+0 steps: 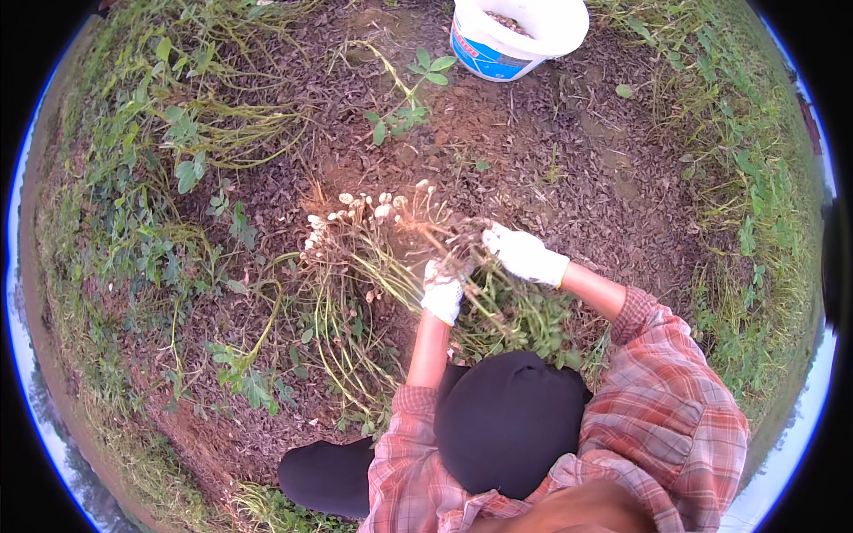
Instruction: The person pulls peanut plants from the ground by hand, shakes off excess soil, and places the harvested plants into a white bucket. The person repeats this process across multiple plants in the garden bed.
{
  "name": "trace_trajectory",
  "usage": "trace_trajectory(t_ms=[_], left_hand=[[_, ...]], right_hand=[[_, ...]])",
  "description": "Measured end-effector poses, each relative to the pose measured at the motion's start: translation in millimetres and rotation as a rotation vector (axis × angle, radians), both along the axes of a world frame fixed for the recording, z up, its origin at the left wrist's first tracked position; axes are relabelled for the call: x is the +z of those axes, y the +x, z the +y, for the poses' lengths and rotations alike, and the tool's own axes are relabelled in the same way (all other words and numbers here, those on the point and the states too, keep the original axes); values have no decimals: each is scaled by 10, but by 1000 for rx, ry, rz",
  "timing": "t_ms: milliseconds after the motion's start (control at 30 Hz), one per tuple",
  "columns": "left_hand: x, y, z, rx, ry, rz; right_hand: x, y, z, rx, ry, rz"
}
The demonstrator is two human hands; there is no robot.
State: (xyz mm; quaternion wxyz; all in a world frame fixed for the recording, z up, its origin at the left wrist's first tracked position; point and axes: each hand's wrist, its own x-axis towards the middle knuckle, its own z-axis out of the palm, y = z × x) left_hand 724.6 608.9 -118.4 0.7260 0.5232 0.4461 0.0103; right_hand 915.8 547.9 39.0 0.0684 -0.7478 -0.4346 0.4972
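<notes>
My left hand (442, 292), in a white knit glove, grips a pulled peanut plant (464, 248) close to its soiled root end. At the right side of the same roots is my right hand (524, 254), gloved alike, with its fingertips curled into them; whether they pinch a pod is hidden. Leafy tops (526, 316) hang below my hands toward my knee. Just left of my hands, more uprooted peanut plants (383, 263) lie on the soil, with pale peanut pods (382, 210) clustered at their upper ends and stems trailing toward me.
A white plastic bucket (492, 58) with a blue printed band stands ahead on the ground, with brownish contents inside. Green peanut vines (193, 133) sprawl along the left, and low vegetation (750, 180) borders the right. My dark-clothed knee (510, 420) is close beneath my hands.
</notes>
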Motion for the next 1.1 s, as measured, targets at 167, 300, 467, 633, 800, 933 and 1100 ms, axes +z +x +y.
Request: trace_trajectory(t_ms=[167,300,467,633,800,933,1100], left_hand=[[-157,-237,4,115,49,-146],[-110,-205,-11,453,-352,-211],[-194,-191,-4,403,-315,-133],[-546,-335,-19,189,-60,-229],[-586,-360,-69,177,-52,-221],[-353,-269,-28,262,-151,-230],[-77,-187,59,251,-251,-38]], right_hand=[[-285,674,345,-396,456,-180],[-713,1206,766,-400,323,-67],[-1133,1138,931,-185,597,-294],[-1795,1327,1024,-468,711,-314],[-2244,1939,909,-1147,712,422],[-2018,2169,492,-1601,658,1209],[-1653,1954,81,-1236,769,1273]])
